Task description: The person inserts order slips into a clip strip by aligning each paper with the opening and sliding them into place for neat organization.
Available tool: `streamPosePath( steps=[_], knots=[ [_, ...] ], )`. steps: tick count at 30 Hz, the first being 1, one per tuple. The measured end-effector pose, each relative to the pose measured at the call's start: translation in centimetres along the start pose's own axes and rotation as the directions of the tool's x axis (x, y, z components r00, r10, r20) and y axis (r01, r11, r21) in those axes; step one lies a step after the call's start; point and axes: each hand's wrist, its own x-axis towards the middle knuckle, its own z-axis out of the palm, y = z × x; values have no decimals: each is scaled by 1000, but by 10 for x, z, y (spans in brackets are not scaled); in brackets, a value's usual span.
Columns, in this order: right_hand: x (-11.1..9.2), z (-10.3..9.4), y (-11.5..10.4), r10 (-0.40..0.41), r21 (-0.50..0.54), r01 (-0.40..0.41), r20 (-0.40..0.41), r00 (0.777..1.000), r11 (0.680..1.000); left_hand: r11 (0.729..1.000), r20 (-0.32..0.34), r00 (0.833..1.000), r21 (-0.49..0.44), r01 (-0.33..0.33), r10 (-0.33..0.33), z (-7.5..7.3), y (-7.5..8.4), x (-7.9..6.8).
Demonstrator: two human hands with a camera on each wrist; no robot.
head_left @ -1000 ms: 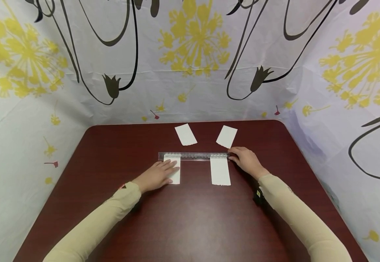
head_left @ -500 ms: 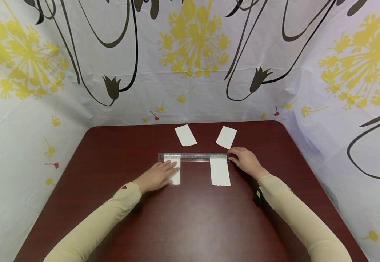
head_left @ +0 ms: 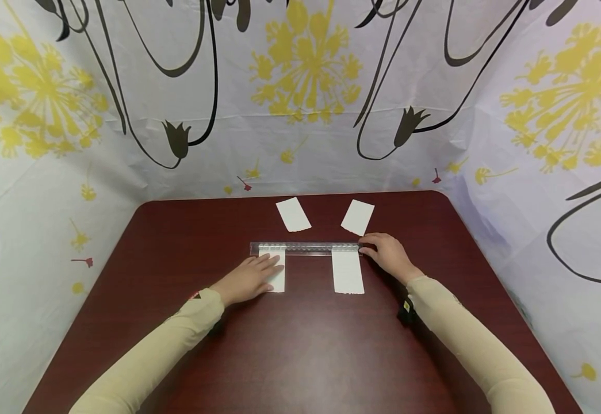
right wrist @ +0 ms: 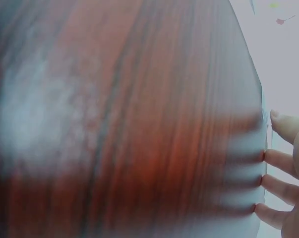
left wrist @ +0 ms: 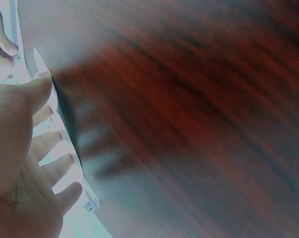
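Note:
A clear ruler [head_left: 307, 248] lies crosswise on the table in the head view, over the top ends of two white paper slips. My left hand [head_left: 247, 278] rests with spread fingers on the left paper slip [head_left: 278, 283]. In the left wrist view the fingers of my left hand [left wrist: 28, 153] reach over the paper's edge. My right hand [head_left: 389, 254] holds the right end of the ruler between thumb and fingers, beside the right paper slip [head_left: 348, 273]. Fingertips of my right hand [right wrist: 283, 173] touch down near the tabletop in the right wrist view.
Two more white paper slips lie tilted beyond the ruler, one at the back left [head_left: 293, 214] and one at the back right [head_left: 358, 217]. The dark red table [head_left: 300, 345] has rounded far corners. A patterned white cloth [head_left: 310, 155] hangs around its back and sides.

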Motion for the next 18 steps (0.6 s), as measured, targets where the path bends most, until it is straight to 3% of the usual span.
streamPosePath(
  steps=[18],
  knots=[
    [0,-1,-4,21,-17,-21,10,1000,1000,1000,-4,1000,17,-8,9,3,1,4]
  ],
)
